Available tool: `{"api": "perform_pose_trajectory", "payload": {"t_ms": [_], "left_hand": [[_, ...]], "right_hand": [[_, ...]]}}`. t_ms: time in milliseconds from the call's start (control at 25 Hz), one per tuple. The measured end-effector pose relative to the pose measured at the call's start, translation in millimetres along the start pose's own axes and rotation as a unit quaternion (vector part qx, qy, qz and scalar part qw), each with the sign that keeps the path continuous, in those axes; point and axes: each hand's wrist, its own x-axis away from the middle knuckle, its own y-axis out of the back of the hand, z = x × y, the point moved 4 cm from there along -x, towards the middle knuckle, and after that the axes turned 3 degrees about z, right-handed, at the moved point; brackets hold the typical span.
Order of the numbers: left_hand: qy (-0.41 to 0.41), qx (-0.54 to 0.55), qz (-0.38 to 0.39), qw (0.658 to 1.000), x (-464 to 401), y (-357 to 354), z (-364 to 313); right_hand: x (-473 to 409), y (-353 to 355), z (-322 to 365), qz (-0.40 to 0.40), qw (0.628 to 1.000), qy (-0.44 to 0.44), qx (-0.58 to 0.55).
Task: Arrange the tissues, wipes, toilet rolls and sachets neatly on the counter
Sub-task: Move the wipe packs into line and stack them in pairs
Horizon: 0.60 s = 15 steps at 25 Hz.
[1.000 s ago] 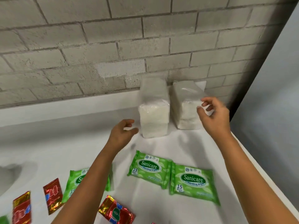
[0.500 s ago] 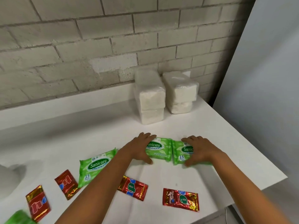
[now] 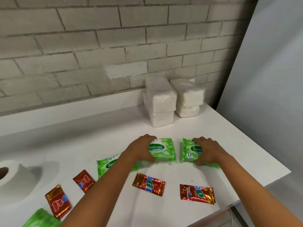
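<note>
White laminate counter (image 3: 221, 133) runs under a grey brick wall (image 3: 98, 46). At its back right stand two stacks of clear-wrapped white tissue packs (image 3: 161, 102), side by side and touching. A white toilet roll (image 3: 11, 176) lies at the far left. We see our left hand (image 3: 141, 150) grasping a green Sanicare wipes packet (image 3: 162, 149), and our right hand (image 3: 207, 151) grasping a second green wipes packet (image 3: 190, 151) just beside it (a narrow gap between them). A third green wipes packet (image 3: 108, 163) lies partly under the left forearm. Four red foil sachets (image 3: 196, 194) are scattered along the near edge, apart from one another.
</note>
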Motion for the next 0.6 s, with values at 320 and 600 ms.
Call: {"api": "perform_pose_trajectory", "payload": {"t_ms": [320, 600], "left_hand": [[0.052, 0.062, -0.101, 0.992, 86.1, 61.6, 70.8], [0.14, 0.068, -0.131, 0.979, 130.2, 111.2, 152.3]], "right_hand": [[-3.1, 23.9, 115.1, -0.061, 0.994, 0.09, -0.014], [-35.6, 36.4, 214.6, -0.069, 0.982, 0.173, -0.015]]}}
